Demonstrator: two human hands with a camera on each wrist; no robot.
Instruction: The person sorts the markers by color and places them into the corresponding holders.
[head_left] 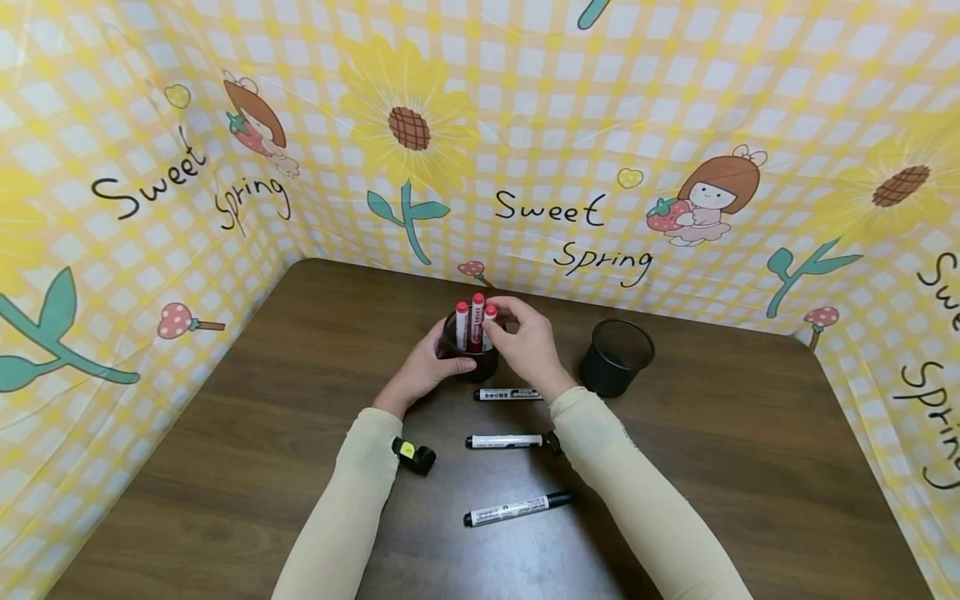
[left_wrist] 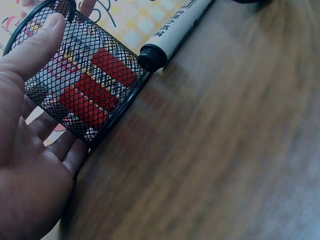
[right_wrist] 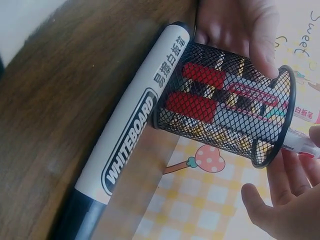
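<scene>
Cup (head_left: 486,367), blk wire mesh, cyl., w/ 3 slim red-ended markers (head_left: 477,323)

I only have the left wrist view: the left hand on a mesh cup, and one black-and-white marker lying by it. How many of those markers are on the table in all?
Observer: Three black-and-white markers lie on the table; the head view shows them in a loose column.
Operator: Good. I can't follow the other hand. Which marker is it at?
Observer: The right hand appears to pinch the rightmost red-ended marker of the three that stick up from the mesh cup.
</scene>
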